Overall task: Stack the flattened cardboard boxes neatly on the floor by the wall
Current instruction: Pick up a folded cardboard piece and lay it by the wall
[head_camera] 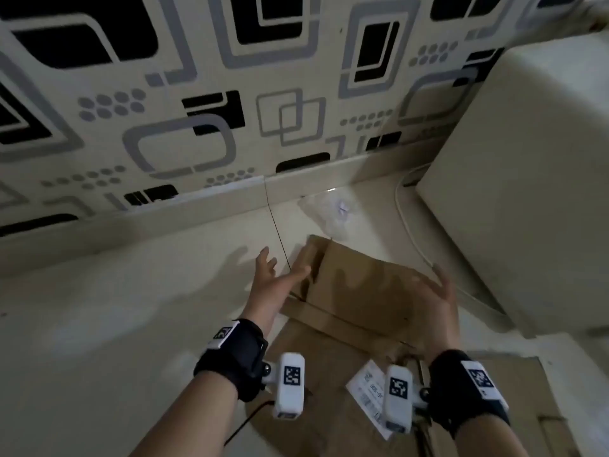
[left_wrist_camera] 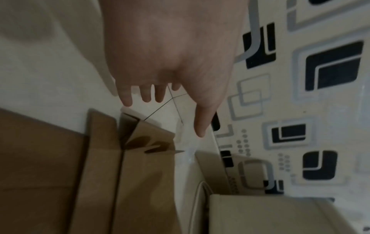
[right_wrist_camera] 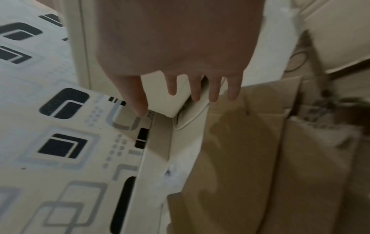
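Our left hand (head_camera: 275,285) and right hand (head_camera: 438,301) spread, empty, above flattened cardboard box (head_camera: 359,291), our right wrist view alone showing a further cardboard sheet (right_wrist_camera: 312,166)

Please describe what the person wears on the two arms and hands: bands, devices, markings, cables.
Both forearms are bare, without sleeves or gloves. Each wrist has a black band carrying a white tag with a black square code. A white camera box, also coded, sticks out from each band. A thin black cable hangs below the left one.
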`<state>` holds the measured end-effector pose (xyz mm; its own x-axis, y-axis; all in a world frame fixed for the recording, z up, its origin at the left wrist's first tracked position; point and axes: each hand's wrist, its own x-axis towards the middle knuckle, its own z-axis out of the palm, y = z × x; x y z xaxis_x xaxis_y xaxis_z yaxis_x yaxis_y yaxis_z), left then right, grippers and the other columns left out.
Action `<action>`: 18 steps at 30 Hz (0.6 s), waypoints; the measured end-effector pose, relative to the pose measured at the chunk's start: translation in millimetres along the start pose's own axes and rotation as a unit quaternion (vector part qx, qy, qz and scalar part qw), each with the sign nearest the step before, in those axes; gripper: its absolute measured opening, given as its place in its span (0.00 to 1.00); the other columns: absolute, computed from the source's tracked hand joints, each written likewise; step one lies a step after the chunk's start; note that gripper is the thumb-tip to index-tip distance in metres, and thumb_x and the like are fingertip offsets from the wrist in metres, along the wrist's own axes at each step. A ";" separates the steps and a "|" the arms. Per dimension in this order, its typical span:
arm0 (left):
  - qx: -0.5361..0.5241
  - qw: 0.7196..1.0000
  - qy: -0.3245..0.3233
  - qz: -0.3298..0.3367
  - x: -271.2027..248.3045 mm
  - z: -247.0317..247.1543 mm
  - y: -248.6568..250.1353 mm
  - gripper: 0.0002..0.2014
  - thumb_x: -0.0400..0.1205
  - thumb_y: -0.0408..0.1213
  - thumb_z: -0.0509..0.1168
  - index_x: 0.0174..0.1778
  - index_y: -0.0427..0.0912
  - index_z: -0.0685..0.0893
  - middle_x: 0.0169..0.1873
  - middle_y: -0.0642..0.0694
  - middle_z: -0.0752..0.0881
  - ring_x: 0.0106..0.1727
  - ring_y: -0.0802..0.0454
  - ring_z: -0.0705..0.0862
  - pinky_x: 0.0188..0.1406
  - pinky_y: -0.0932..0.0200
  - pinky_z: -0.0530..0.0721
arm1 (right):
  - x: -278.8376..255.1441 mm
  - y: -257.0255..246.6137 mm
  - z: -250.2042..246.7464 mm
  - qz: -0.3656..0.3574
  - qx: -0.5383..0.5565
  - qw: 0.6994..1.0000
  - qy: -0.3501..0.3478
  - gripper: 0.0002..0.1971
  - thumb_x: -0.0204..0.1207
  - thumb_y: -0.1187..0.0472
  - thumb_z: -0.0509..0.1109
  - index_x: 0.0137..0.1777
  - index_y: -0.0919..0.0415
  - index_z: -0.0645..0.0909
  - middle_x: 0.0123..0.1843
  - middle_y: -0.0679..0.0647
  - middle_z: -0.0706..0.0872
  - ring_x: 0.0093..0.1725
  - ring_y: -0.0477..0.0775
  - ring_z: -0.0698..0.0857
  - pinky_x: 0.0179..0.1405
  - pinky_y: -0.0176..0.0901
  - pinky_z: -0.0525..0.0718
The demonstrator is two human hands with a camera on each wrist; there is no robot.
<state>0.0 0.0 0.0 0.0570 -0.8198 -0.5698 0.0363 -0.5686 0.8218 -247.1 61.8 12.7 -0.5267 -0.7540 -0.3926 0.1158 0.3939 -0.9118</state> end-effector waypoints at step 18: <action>0.111 0.993 0.040 0.013 5.6 0.4 -39.7 0.08 0.79 0.37 0.72 0.54 0.47 0.90 0.52 0.40 0.93 0.54 0.39 0.92 0.60 0.38 0.89 | 23.8 46.6 -8.4 0.053 -0.083 0.995 -0.013 0.42 0.75 0.83 0.63 0.85 0.49 0.68 0.70 0.59 0.86 0.59 0.60 0.88 0.44 0.50 0.87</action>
<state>-1.6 18.0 -35.8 0.1351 -0.8310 -0.5397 -0.1858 -0.5563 0.8100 -261.3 66.6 -38.1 -0.4973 -0.7162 -0.4896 0.0276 0.5510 -0.8341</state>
